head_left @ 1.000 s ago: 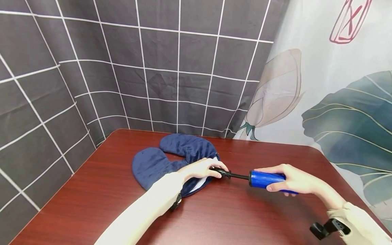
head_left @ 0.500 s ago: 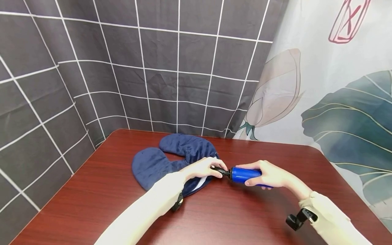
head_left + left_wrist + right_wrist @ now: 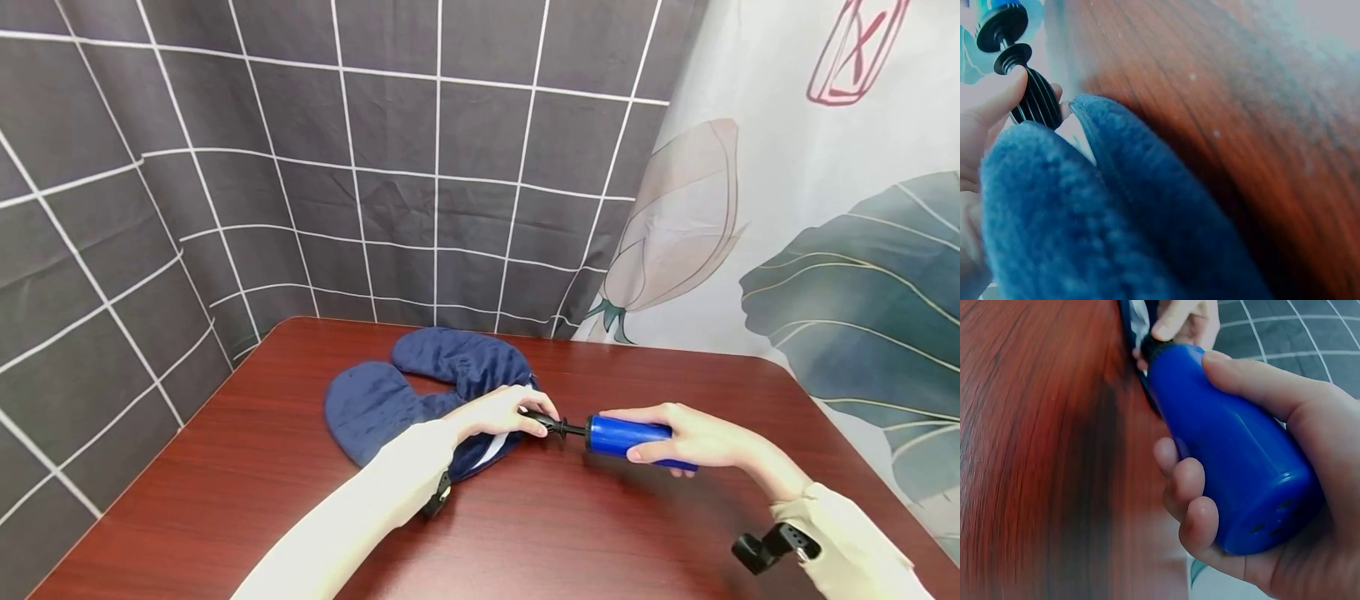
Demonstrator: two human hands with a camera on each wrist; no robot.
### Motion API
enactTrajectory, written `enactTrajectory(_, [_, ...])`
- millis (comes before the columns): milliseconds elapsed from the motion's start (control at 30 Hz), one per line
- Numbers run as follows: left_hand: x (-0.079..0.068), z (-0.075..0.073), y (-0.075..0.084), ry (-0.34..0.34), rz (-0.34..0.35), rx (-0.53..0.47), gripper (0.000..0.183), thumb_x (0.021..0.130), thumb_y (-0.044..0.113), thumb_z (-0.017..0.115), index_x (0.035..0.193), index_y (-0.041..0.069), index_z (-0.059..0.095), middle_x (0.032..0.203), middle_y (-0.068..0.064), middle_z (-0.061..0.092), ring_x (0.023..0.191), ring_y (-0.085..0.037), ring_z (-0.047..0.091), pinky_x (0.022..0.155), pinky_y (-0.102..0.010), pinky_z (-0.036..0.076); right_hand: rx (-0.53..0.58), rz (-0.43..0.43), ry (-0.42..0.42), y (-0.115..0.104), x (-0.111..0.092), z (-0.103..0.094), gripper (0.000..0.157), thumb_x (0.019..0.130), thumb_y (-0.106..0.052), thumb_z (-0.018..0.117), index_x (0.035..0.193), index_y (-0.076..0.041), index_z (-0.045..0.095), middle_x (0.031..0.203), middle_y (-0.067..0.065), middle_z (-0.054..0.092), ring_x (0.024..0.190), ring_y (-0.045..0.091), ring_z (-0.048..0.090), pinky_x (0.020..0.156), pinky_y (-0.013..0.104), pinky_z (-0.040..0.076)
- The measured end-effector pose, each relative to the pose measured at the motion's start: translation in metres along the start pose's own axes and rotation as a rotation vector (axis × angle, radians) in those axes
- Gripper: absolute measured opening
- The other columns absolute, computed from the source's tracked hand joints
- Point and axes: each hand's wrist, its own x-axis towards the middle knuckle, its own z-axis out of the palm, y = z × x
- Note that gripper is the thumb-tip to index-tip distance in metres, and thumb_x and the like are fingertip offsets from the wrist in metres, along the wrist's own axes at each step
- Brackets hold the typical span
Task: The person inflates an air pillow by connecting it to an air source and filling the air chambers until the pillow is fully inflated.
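Blue and held in your right hand (image 3: pixel 705 437), the barrel (image 3: pixel 618 435) has slid away from the black grip (image 3: pixel 1040 97) your left hand (image 3: pixel 495 412) pinches beside the navy pillow (image 3: pixel 371 408), baring the rod (image 3: pixel 576 429); you seem partway through a pumping stroke over the table (image 3: pixel 525 533).

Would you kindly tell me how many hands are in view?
2: the left hand holds the ribbed black handle, and the right hand grips the blue cylinder.

Pump barrel (image 3: pixel 621 435) is blue, handle (image 3: pixel 1041 100) black, pillow (image 3: pixel 375 408) navy; desk (image 3: pixel 555 525) shows red-brown grain; backdrop (image 3: pixel 397 204) bears a white grid on grey.
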Motion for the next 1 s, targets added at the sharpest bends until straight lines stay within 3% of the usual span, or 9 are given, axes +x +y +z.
enactTrajectory(167, [0.000, -0.001, -0.001, -0.004, 0.001, -0.020, 0.026, 0.089, 0.017, 0.071, 0.114, 0.013, 0.070, 0.107, -0.003, 0.076, 0.096, -0.006, 0.064, 0.089, -0.018, 0.043, 0.018, 0.022, 0.000, 0.006, -0.019, -0.008, 0.057, 0.096, -0.027, 0.064, 0.149, -0.021, 0.043, 0.110, 0.016, 0.061, 0.054, 0.011, 0.061, 0.047, 0.036, 0.053])
enactTrajectory(367, [0.000, 0.000, -0.002, -0.002, -0.005, -0.028, 0.026, 0.089, 0.017, 0.071, 0.114, 0.013, 0.070, 0.107, -0.003, 0.075, 0.097, -0.005, 0.063, 0.090, -0.017, 0.043, 0.055, 0.034, 0.012, 0.012, -0.045, -0.019, 0.058, 0.096, -0.021, 0.063, 0.149, -0.013, 0.043, 0.110, 0.018, 0.061, 0.056, 0.013, 0.063, 0.049, 0.037, 0.054])
enactTrajectory(567, [0.000, 0.001, -0.002, 0.000, 0.010, -0.044, 0.026, 0.090, 0.017, 0.070, 0.115, 0.011, 0.069, 0.107, -0.005, 0.074, 0.091, -0.001, 0.058, 0.087, -0.016, 0.041, 0.052, 0.045, 0.018, 0.016, -0.061, -0.027, 0.056, 0.096, -0.017, 0.062, 0.150, -0.018, 0.043, 0.109, 0.014, 0.063, 0.055, 0.018, 0.064, 0.048, 0.038, 0.054])
enactTrajectory(700, [0.001, 0.001, -0.002, -0.003, 0.024, -0.074, 0.026, 0.090, 0.016, 0.069, 0.115, 0.008, 0.069, 0.107, -0.008, 0.074, 0.089, 0.000, 0.056, 0.087, -0.018, 0.043, 0.057, 0.021, 0.027, 0.013, -0.056, -0.027, 0.055, 0.096, -0.017, 0.061, 0.148, -0.019, 0.045, 0.104, 0.012, 0.065, 0.052, 0.014, 0.062, 0.045, 0.037, 0.052])
enactTrajectory(833, [0.001, 0.001, -0.002, -0.009, 0.018, -0.136, 0.027, 0.089, 0.012, 0.069, 0.115, 0.004, 0.068, 0.108, -0.012, 0.074, 0.091, -0.001, 0.059, 0.092, -0.022, 0.046, 0.067, 0.016, 0.024, 0.009, -0.039, -0.023, 0.054, 0.096, -0.020, 0.063, 0.147, -0.020, 0.048, 0.089, 0.016, 0.066, 0.050, 0.009, 0.059, 0.041, 0.033, 0.050])
enactTrajectory(1000, [0.002, 0.003, -0.003, -0.012, 0.003, -0.165, 0.028, 0.090, 0.013, 0.068, 0.117, 0.004, 0.068, 0.112, -0.012, 0.073, 0.093, 0.001, 0.059, 0.092, -0.018, 0.045, 0.064, 0.032, 0.031, 0.006, -0.014, -0.014, 0.053, 0.094, -0.026, 0.066, 0.145, -0.020, 0.050, 0.088, 0.020, 0.068, 0.048, 0.010, 0.059, 0.041, 0.033, 0.050])
